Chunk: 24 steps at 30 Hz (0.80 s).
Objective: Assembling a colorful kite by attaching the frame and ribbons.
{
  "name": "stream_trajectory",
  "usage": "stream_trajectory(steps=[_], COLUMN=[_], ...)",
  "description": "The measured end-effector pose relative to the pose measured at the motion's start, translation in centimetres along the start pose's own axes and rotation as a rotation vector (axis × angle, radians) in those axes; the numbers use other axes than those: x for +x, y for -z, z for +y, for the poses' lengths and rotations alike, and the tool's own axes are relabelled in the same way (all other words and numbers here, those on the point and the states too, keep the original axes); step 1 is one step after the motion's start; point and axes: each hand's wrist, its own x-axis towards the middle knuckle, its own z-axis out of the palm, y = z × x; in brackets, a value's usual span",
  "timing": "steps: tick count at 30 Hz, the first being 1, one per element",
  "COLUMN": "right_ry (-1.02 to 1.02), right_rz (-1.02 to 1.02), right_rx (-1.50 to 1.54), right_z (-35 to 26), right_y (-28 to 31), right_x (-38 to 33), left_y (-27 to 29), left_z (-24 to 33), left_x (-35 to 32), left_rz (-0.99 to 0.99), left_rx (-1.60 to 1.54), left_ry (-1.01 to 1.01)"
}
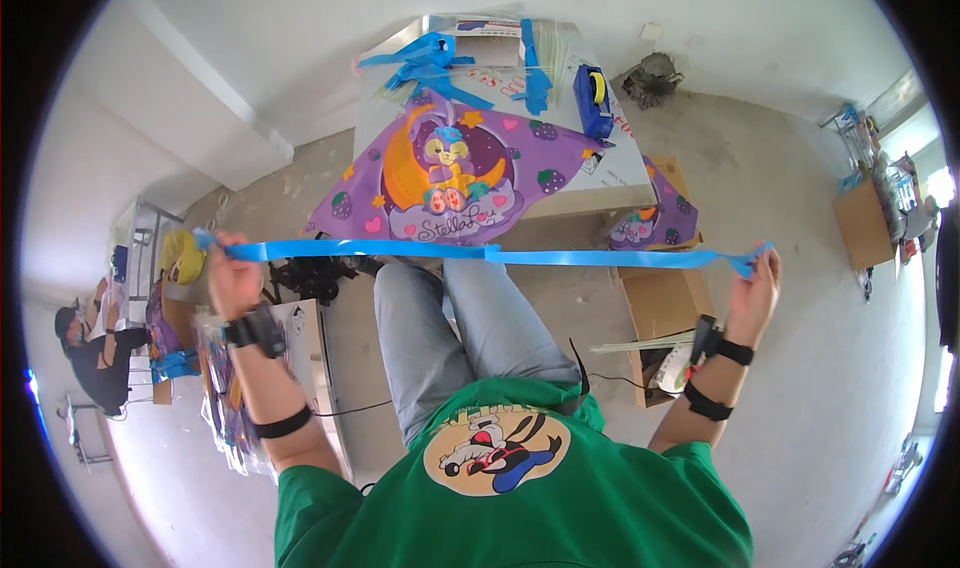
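Note:
A long blue ribbon strip (420,250) is stretched taut across the view above my lap. Its left end is pinched in my left hand (236,278), with a short tail sticking out past the fingers. At the other end my right hand (757,286) grips the strip, which bunches up at the fingers. Just beyond the strip, a purple triangular kite sheet (460,168) with a cartoon animal on a yellow moon lies over the table's near edge. More blue strips (430,63) lie in a loose heap behind it.
On the table (610,173) stand a blue tape dispenser (594,103) and a small open box (488,43). Cardboard boxes (665,303) and another purple sheet (660,213) are at the right. Packed bags (230,398) lie on a left-hand table. Another person (100,353) works at far left.

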Motion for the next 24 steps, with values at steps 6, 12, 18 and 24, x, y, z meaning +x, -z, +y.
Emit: stream_trajectory(steps=[6, 12, 18, 24], right_ry=[0.176, 0.021, -0.214, -0.312], right_rz=[0.314, 0.279, 0.218, 0.317], right_rx=[-0.093, -0.185, -0.155, -0.233], right_z=[-1.0, 5.4, 12.2, 14.9], right_y=[10.2, 10.9, 4.1, 3.8], right_x=[3.3, 3.3, 1.6, 1.2], left_y=[-0.6, -14.3, -23.9, -33.2], left_z=[13.1, 3.4, -12.3, -28.2], left_x=[5.8, 13.5, 26.1, 40.8], left_rz=[0.120, -0.117, -0.201, -0.228], left_rx=[0.349, 0.479, 0.717, 0.426], left_ry=[-0.299, -0.193, -0.173, -0.053])
